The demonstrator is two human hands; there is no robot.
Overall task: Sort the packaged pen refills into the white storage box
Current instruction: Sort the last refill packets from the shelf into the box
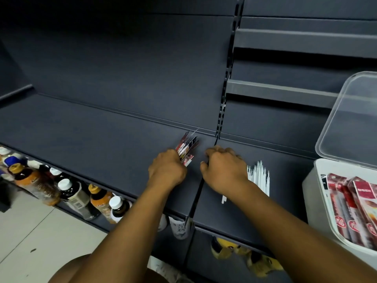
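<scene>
My left hand [166, 169] is closed around a bunch of packaged pen refills [187, 149] with red, white and black cards, held upright over the dark shelf [91, 131]. My right hand [223, 170] is curled with fingers closed right beside them; whether it holds anything is hidden. Under and behind that hand lies a row of white refills [260, 178] on the shelf. The white storage box [314, 203] stands at the right edge with its clear lid [350, 121] raised. Several red packaged refills [355, 209] lie inside it.
A lower shelf at the left holds several drink bottles [69, 193]. Yellow items [230, 249] and a white cup [180, 227] sit below the shelf front. Grey shelf rails [285, 92] stick out at the upper right. Light floor tiles [30, 237] show at the bottom left.
</scene>
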